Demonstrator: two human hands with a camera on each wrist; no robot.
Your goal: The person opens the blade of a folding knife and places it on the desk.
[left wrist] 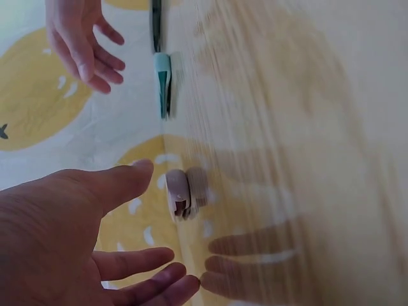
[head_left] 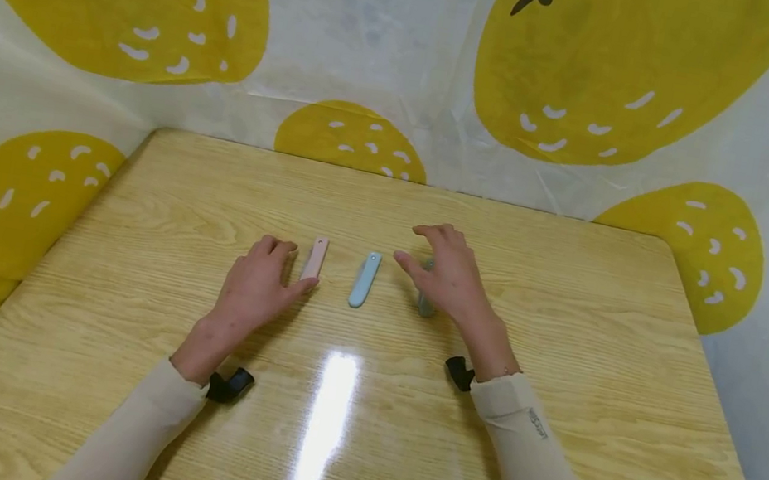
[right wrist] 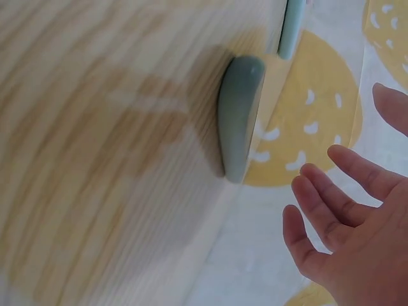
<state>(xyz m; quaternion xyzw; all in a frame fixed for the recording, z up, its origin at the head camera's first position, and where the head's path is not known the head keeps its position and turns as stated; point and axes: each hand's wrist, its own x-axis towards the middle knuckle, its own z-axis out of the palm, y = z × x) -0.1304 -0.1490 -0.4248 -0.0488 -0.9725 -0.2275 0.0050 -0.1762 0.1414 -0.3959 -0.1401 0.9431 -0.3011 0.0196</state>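
Three slim handled items that look like folded pocket knives lie in a row on the wooden table: a pink one point(head_left: 315, 258), a light blue one point(head_left: 365, 280) and a grey-green one point(head_left: 425, 308). My left hand point(head_left: 255, 284) reaches in beside the pink knife, thumb at its near end and fingers spread to its left. In the left wrist view the pink knife point(left wrist: 178, 191) stands between the parted thumb and fingers. Above the grey-green knife hovers my right hand point(head_left: 450, 277), partly covering it. The right wrist view shows the grey-green knife point(right wrist: 240, 118) apart from the relaxed fingers.
The wood-grain table point(head_left: 545, 467) meets a hanging cloth point(head_left: 386, 39) with yellow fruit prints at its back and sides. A black wrist camera sits under each wrist, the left one point(head_left: 231, 385) and the right one point(head_left: 459, 373). Light glares off the table's near middle.
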